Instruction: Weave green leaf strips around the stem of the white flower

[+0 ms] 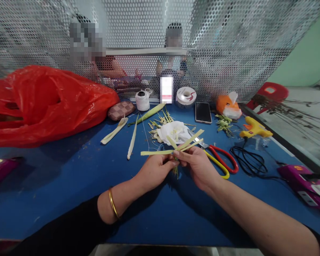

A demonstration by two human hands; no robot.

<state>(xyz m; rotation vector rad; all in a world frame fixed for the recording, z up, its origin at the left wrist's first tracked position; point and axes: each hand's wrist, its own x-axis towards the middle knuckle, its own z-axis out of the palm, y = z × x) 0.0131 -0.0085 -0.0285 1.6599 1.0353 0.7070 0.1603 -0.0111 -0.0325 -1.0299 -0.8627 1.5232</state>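
Note:
Pale yellow-green leaf strips (186,143) fan out above my two hands in the middle of the table, and cut ends poke out below the fingers. My left hand (156,169) pinches the strips from the left, its thumb against their base. From the right, my right hand (196,161) presses thumb and fingers on the same crossing point. Just beyond lies a white crumpled tissue (166,133) among cut stem scraps (154,134). Scissors (221,158) with one red and one yellow handle lie by my right hand, blades partly hidden.
Left are a red plastic bag (50,103), a checked pouch (122,110) and dry husk strips (132,138). A thread spool (142,101), ribbon roll (186,96) and phone (203,112) stand behind. Right lie a yellow glue gun (255,128), its black cord (248,163) and a purple power strip (304,185).

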